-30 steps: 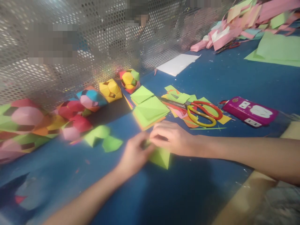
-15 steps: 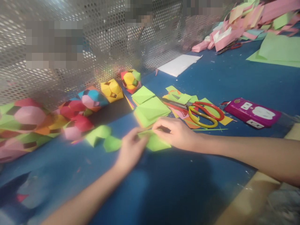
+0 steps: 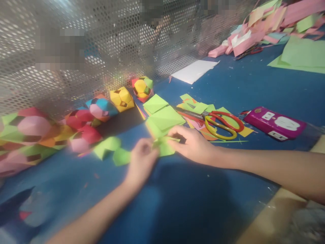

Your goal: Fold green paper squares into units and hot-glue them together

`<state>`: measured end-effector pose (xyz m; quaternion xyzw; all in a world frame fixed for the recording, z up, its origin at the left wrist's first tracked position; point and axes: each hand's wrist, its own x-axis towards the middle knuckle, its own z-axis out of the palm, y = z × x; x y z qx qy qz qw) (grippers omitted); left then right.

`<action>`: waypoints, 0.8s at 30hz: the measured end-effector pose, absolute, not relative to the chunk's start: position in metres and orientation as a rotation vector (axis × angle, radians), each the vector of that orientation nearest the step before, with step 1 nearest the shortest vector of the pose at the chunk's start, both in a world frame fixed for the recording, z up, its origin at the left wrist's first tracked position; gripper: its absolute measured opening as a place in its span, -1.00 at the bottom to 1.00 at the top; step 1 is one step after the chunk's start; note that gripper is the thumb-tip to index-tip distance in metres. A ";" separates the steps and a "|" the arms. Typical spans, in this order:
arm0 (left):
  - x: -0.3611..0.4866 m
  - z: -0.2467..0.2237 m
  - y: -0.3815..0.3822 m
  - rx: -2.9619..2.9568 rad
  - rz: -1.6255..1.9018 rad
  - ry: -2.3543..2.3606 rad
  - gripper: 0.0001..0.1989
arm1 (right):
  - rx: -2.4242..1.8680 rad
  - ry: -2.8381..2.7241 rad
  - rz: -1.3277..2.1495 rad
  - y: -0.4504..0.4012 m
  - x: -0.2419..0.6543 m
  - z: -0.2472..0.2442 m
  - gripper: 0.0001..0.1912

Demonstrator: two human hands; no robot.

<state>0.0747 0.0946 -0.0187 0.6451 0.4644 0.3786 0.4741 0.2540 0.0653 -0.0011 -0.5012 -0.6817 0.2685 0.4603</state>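
Between my two hands is a piece of light green paper (image 3: 166,146), partly folded and held just above the blue table. My left hand (image 3: 143,154) pinches its left edge, fingers curled. On the right side, my right hand (image 3: 188,140) grips it between thumb and fingers; the fold itself is partly covered by fingertips. Left of my left hand lie folded green paper pieces (image 3: 106,147). Just beyond my hands sits a stack of green paper squares (image 3: 165,118). Scissors (image 3: 223,130) with red and yellow handles rest on paper scraps past my right hand.
Folded paper balls (image 3: 35,125) in several colours line the perforated metal screen (image 3: 116,44). A purple box-like device (image 3: 275,122) lies at right. White paper (image 3: 195,70), green sheets (image 3: 302,54) and a heap of pink strips (image 3: 276,20) are farther back on the blue table (image 3: 243,91).
The green paper between my hands has been turned and folded smaller, with less of it spread out below my fingers. My right hand has shifted slightly; other things stay in place.
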 end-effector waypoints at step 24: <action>0.081 -0.008 0.083 1.608 0.726 1.102 -0.92 | -0.843 -2.001 0.324 0.055 0.255 0.002 -0.96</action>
